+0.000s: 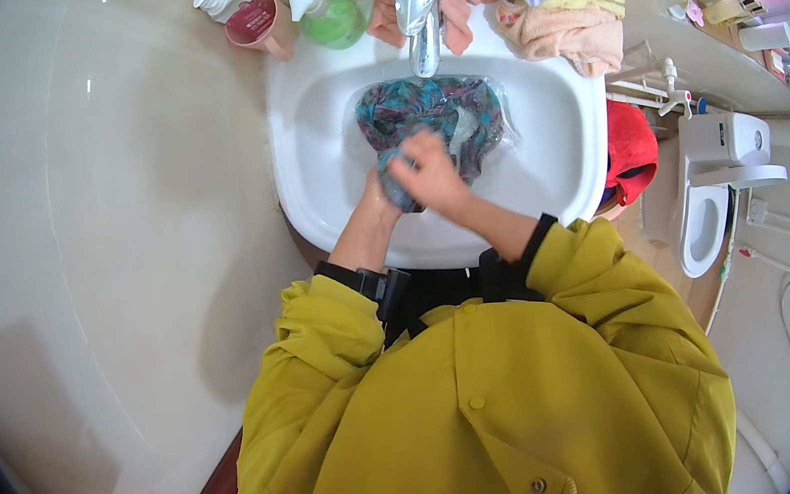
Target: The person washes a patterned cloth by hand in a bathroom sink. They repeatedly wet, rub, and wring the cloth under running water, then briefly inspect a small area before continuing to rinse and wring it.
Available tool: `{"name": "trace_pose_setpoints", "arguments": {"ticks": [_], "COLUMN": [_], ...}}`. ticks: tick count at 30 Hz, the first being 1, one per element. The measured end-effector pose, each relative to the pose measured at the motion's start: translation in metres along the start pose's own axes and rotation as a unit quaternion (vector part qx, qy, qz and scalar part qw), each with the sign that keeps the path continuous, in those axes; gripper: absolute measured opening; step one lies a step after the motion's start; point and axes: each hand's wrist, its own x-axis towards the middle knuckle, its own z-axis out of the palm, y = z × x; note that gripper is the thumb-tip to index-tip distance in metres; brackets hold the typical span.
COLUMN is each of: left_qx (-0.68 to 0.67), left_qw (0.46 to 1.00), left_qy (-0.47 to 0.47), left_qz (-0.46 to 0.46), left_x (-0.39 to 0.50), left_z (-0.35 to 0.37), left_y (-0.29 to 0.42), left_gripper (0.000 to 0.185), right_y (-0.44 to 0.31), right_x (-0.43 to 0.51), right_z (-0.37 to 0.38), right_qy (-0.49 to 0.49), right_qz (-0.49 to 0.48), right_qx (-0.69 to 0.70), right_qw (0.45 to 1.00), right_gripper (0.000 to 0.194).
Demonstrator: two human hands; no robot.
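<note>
A patterned cloth (405, 105) in blue, teal and purple lies wet in the white washbasin (558, 110), below the chrome faucet (421, 1). Water and some suds show around it. Near the basin's front, my left hand (381, 192) grips a bunched part of the cloth, its fingers largely hidden by the cloth and the other hand. My right hand (429, 166) is over that same bunch, fingers curled on it and slightly blurred. The two hands are close together at the cloth's lower left end.
On the basin's back ledge stand a pink cup (278, 36) with a bottle leaning in it, a green pump bottle (333, 22), a pink cloth (460, 6) and folded towels (563, 15). A red cloth (630, 149) hangs right of the basin, near a toilet (704, 226).
</note>
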Motion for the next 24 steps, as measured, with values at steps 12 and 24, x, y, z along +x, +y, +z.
{"name": "trace_pose_setpoints", "arguments": {"ticks": [12,24], "left_qx": [-0.018,0.09], "left_qw": [1.0,0.991], "left_qy": [0.018,0.088], "left_qz": [0.002,0.052], "left_x": [0.001,-0.01], "left_z": [0.017,0.015], "left_y": [-0.013,-0.009], "left_gripper": [0.029,0.036], "right_y": [-0.004,0.028], "right_x": [-0.002,-0.01], "right_z": [0.005,0.006], "right_qy": [0.116,0.156], "right_qz": [0.016,-0.052], "right_qx": [0.008,-0.013], "right_qw": [0.993,0.986], "right_gripper": [0.019,0.02]}}
